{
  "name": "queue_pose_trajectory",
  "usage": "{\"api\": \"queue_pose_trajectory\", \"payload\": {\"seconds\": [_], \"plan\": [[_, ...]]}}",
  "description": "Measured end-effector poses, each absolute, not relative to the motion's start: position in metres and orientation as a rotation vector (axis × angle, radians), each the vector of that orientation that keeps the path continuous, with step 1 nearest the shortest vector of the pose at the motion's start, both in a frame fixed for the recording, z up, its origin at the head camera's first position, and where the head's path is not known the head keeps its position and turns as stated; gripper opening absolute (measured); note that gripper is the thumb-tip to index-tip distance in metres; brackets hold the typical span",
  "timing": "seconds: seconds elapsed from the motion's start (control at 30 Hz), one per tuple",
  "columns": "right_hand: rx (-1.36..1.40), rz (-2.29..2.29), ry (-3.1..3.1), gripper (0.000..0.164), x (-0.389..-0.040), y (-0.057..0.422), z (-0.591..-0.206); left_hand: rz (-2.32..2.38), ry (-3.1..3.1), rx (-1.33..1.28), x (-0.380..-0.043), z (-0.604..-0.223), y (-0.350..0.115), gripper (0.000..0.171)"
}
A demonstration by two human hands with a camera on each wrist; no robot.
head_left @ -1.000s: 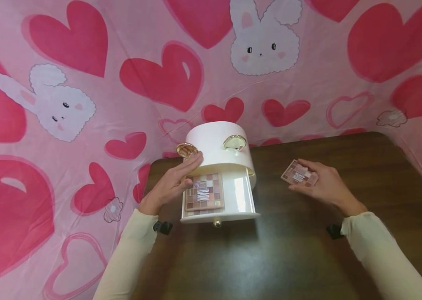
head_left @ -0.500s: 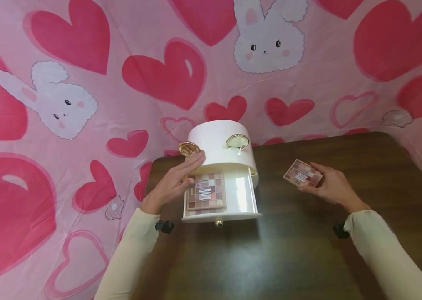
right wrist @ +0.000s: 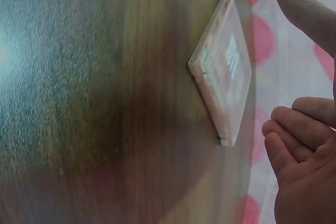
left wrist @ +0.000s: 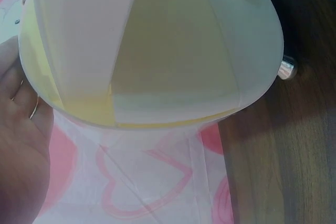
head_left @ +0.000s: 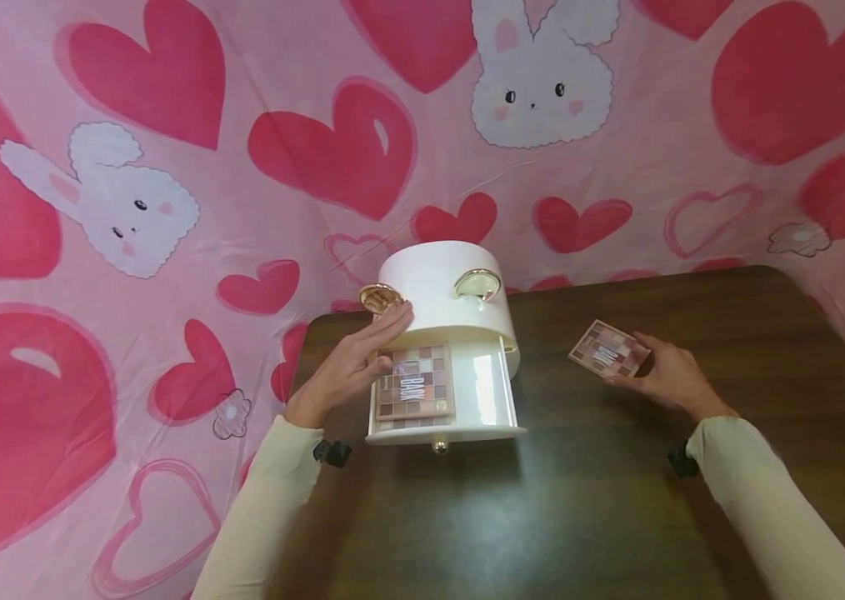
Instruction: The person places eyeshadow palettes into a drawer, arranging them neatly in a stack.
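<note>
A small eyeshadow palette (head_left: 608, 348) lies flat on the dark wooden table, right of a white makeup organizer (head_left: 437, 279). At the palette's right edge is my right hand (head_left: 676, 375); in the right wrist view its thumb and fingers are spread apart, with a gap to the palette. My left hand (head_left: 351, 362) rests against the organizer's left side, fingers extended. The organizer's drawer (head_left: 482, 392) is pulled out, and a larger eyeshadow palette (head_left: 413, 383) lies in its left half. Another palette's edge (head_left: 411, 423) shows beneath that one.
Round gold-rimmed covers (head_left: 478, 285) stand out from the organizer's upper part. A gold knob (head_left: 441, 445) sits on the drawer front. Behind the table (head_left: 587, 517) hangs a pink cloth (head_left: 302, 67) with hearts and rabbits.
My right hand has let go of the small palette and drawn back slightly to the right. The left hand stays on the organizer, and the drawer remains pulled out.
</note>
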State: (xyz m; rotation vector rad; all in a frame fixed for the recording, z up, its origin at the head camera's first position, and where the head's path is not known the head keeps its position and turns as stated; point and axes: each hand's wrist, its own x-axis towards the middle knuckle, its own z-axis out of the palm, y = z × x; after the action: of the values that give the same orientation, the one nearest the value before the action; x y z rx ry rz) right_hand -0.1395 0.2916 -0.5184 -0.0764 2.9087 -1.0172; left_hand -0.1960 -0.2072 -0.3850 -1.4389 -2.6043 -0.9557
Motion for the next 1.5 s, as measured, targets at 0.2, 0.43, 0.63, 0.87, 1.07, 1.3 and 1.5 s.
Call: {"api": "queue_pose_trajectory", "payload": {"seconds": [0.2,0.43,0.63,0.87,1.07,1.3,1.5], "plan": [[-0.052,-0.976,2.872,0.124,-0.148,0.298,-0.523,-0.957,-2.595,-1.435,-0.196,-0.386,-0.207,0.083],[-0.042,-0.969,2.838,0.116,-0.154,0.303,-0.535,-0.966,-2.582,-1.452,-0.197,-0.386,-0.206,0.082],[-0.003,-0.976,2.810,0.119,-0.151,0.307,-0.544,-0.968,-2.593,-1.451,-0.197,-0.386,-0.204,0.083],[0.000,-0.971,2.839,0.111,-0.153,0.306,-0.546,-0.979,-2.573,-1.452,-0.195,-0.386,-0.205,0.083],[0.025,-0.976,2.891,0.110,-0.151,0.306,-0.549,-0.962,-2.580,-1.456,-0.196,-0.386,-0.203,0.083],[0.067,-0.962,2.913,0.126,-0.144,0.304,-0.545,-0.966,-2.599,-1.448,-0.195,-0.384,-0.203,0.084],[0.083,-1.010,2.898,0.124,-0.136,0.300,-0.535,-0.969,-2.613,-1.433,-0.195,-0.383,-0.206,0.084]]}}
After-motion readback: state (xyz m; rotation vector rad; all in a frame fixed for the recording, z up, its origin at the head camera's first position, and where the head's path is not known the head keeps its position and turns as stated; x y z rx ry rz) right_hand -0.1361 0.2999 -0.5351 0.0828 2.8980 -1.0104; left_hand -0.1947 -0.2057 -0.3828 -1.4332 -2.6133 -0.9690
